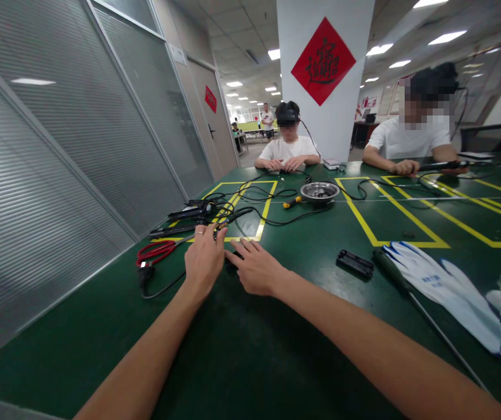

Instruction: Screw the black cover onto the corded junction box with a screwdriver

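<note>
My left hand [204, 256] is closed, thumb and fingers pinched at the end of a black cable [239, 214], where small brass-coloured parts show. Part of what it grips is hidden. Just to its right, my right hand [257, 267] lies low over the table with fingers stretched out. Its fingertips touch or cover a small black part [232, 258], mostly hidden under them. Red-handled scissors [156, 252] lie left of my left hand, beside a black power plug [146, 273] on a cord.
Black tools [191, 211] and tangled cords lie behind my left hand. A metal bowl [319, 191] and a yellow-black screwdriver [293, 202] are farther back. On the right are a black casing half [354, 264], a long screwdriver [412, 294] and white gloves [441, 286]. Two people sit opposite.
</note>
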`<state>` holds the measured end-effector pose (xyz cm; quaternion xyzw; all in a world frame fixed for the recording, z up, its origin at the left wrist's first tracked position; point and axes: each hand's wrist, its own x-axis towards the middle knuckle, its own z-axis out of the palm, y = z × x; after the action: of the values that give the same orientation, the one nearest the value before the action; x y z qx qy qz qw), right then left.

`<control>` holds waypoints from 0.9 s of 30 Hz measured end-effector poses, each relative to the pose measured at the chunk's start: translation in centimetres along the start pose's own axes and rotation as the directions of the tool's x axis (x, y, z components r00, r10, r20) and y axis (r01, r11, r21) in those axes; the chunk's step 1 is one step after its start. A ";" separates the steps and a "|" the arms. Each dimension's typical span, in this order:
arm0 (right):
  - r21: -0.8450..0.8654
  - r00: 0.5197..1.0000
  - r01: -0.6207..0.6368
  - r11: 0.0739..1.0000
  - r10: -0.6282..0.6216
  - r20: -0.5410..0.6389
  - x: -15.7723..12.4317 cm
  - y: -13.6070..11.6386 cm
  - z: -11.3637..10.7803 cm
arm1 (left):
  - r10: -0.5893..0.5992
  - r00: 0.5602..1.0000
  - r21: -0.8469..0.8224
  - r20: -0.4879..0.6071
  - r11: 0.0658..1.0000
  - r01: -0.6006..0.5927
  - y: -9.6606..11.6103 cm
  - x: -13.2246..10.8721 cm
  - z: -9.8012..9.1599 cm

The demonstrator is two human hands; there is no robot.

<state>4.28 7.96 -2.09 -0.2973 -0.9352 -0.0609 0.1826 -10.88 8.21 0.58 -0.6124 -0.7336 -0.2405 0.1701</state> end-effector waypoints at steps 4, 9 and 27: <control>-0.002 0.999 0.010 1.000 -0.010 0.041 1.7 0.1 1.7 | 0.004 1.000 0.002 0.012 1.000 -0.004 -0.1 0.0 0.3; 0.017 0.993 -0.016 1.000 0.014 0.119 -1.4 1.1 0.0 | 0.014 1.000 -0.018 0.027 1.000 -0.013 0.0 -0.1 0.5; 0.288 0.883 -0.462 0.839 0.406 0.233 -20.3 4.1 -7.2 | 0.226 0.953 -0.328 0.200 0.932 -0.152 1.1 -0.9 2.6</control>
<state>24.17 -1.15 -3.05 -0.4704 -0.8511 0.1669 0.1626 -9.51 9.07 -1.92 -0.7237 -0.6391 -0.2605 0.0070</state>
